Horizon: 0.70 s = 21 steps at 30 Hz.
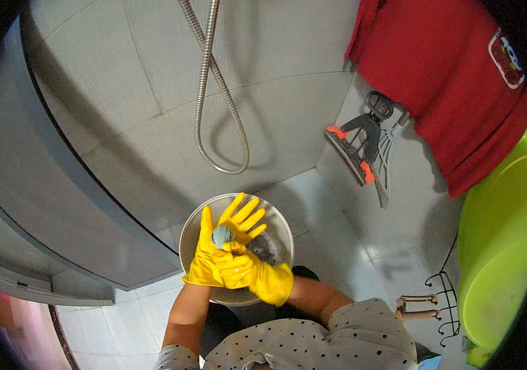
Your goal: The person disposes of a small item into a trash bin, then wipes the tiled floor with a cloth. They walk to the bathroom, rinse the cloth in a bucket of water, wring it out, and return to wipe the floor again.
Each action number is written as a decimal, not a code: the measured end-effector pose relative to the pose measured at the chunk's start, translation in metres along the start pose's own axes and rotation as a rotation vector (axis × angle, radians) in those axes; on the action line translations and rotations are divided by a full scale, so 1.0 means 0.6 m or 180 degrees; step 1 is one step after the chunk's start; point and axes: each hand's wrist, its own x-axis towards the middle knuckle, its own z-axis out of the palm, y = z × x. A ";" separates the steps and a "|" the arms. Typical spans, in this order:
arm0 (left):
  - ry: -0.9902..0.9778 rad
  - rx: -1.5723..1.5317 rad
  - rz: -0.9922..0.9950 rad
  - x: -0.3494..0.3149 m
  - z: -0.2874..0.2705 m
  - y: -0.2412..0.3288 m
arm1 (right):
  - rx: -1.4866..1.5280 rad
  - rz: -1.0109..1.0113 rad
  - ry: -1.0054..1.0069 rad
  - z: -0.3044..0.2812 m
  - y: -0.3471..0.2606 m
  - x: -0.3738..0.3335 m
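Both my hands wear yellow rubber gloves and are held over a round, pale metal-looking basin [284,223]. My left hand [207,250] is turned palm up, its fingers spread and pointing away from me. Closed in front of it, my right hand [237,265] grips a small, rounded grey-green piece [221,235], which looks like a bunched cloth or sponge. This piece rests against the left palm; its lower part is hidden by the right fingers. Inside the basin, something dark and glossy [265,246] shows beside the gloves, too unclear to name.
A metal shower hose [243,148] hangs in a loop beyond the basin. At left stands a grey curved panel [85,185]. A squeegee [356,154] leans in the corner below a red towel [424,68]. Green tubs [491,290] and a black wire rack [447,302] are at right.
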 end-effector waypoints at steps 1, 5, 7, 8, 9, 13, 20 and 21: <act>-0.0135 0.0078 0.0220 -0.008 0.020 0.004 | 0.0051 -0.0087 0.0006 -0.008 0.007 0.022; 0.0731 -0.0383 0.0207 -0.026 0.030 0.032 | 0.0018 -0.0333 0.0512 0.041 0.006 0.057; 0.1241 -0.0221 -0.0193 -0.025 0.027 0.056 | 0.0033 -0.0311 0.1030 0.087 0.004 0.063; 0.1364 0.0291 -0.0086 -0.034 0.031 0.067 | 0.0056 -0.0207 0.1328 0.103 0.005 0.074; 0.1480 0.0778 -0.0018 -0.043 0.030 0.070 | 0.0042 -0.0197 0.1858 0.117 0.004 0.075; 0.1304 0.1589 0.0257 -0.049 0.008 0.050 | -0.2104 0.0628 0.4250 0.123 -0.016 0.047; 0.3071 0.2308 0.0751 -0.042 -0.112 -0.029 | -0.7430 0.1633 0.4623 0.030 -0.029 0.001; 0.3214 0.2378 0.0827 -0.037 -0.136 -0.036 | -0.8066 0.1668 0.4615 0.009 -0.037 -0.005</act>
